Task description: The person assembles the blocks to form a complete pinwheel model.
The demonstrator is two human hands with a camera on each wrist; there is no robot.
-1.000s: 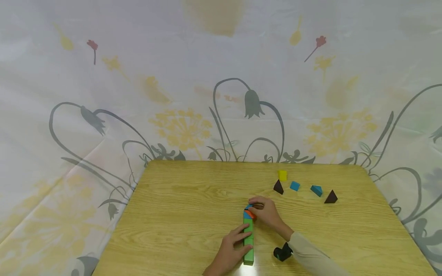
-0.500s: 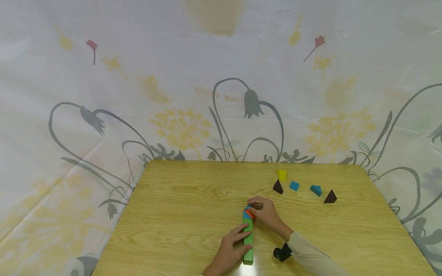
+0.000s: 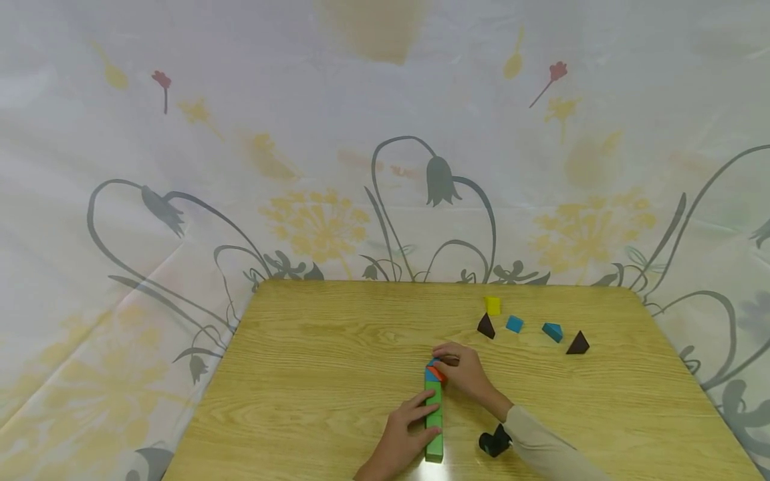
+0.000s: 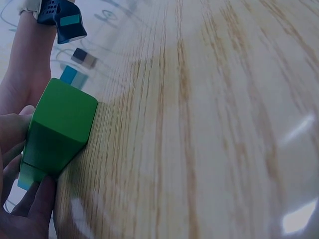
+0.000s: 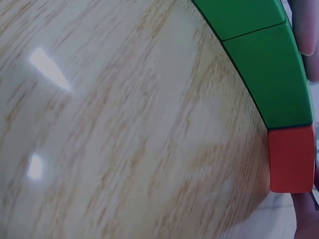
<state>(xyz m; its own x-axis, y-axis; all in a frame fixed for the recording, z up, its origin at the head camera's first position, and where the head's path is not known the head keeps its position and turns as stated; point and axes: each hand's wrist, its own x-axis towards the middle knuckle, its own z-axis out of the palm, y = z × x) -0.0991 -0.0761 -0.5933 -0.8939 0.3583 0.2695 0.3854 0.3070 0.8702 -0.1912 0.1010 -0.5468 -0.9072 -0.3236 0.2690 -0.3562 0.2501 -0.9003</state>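
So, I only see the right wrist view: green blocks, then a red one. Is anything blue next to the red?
Observer: Yes, the head view shows a blue piece beside the red block, on its left.
Visitor: And whose finger is at the top right of my picture?
Observer: The left hand's; in the head view it lies across the green blocks.
Visitor: Anything lying away from the row?
Observer: Yes, a yellow block near the far edge of the table.
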